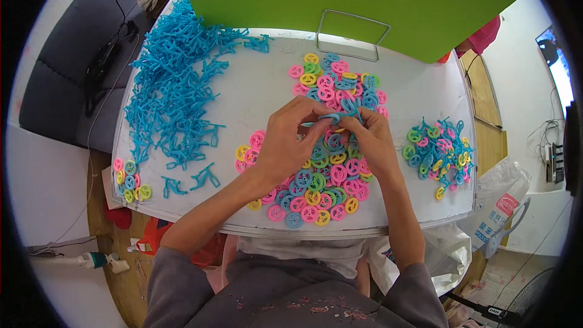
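Above a pile of small plastic spoked wheels [310,197] in pink, blue, yellow and green, my two hands meet at the middle of the table. My left hand [290,140] is closed, its thumb and fingers pinching a blue wheel [330,119]. Close against it, my right hand [373,143] grips a blue plastic frame [350,108]; the fingers partly hide how the two pieces touch. At the left lies a big heap of blue plastic frames [176,79], with a couple of loose frames [205,176] nearer me. Frames with wheels on them [438,152] form a pile at the right.
A green panel [364,0] with a wire handle [353,35] stands along the table's far side. More wheels [129,181] sit at the near left corner of the white table [261,79]. Plastic bags [449,249] hang by the near right edge. A dark sofa [67,67] is at the left.
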Tool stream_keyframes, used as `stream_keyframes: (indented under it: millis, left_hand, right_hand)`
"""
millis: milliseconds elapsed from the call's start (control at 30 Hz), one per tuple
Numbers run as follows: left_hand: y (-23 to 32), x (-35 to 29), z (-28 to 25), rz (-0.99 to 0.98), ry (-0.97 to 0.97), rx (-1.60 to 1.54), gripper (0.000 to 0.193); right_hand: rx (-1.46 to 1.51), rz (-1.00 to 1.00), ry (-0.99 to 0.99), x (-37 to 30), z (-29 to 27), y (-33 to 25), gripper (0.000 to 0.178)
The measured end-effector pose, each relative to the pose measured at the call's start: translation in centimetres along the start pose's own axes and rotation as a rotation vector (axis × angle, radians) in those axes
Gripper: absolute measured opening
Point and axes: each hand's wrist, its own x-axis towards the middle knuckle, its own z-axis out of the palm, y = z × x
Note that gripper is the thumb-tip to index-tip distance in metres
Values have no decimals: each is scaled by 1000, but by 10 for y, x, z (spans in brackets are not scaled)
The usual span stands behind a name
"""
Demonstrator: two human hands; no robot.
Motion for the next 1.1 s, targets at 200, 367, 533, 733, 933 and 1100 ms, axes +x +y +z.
stream_keyframes:
  millis: [200, 367, 533, 733, 933, 1100]
  left_hand:
    - [3, -1, -1, -9, -61, -9, 17]
    - [2, 0, -3, 17, -49, -22, 16]
    - [-1, 3, -3, 158, -80, -32, 17]
    - [-5, 4, -4, -81, -13, -181, 18]
    - [-5, 8, -7, -149, -25, -331, 23]
    - [-6, 7, -9, -182, -38, -336, 27]
  right_hand:
    - [194, 147, -138, -4, -5, -8, 12]
    - [334, 255, -162, -4, -3, -9, 14]
    - [437, 336, -247, -4, -11, -15, 18]
    - [-18, 200, -394, -6, -12, -25, 27]
    - [-303, -319, 91, -9, 4, -11, 27]
    - [-236, -219, 86, -10, 9, -16, 30]
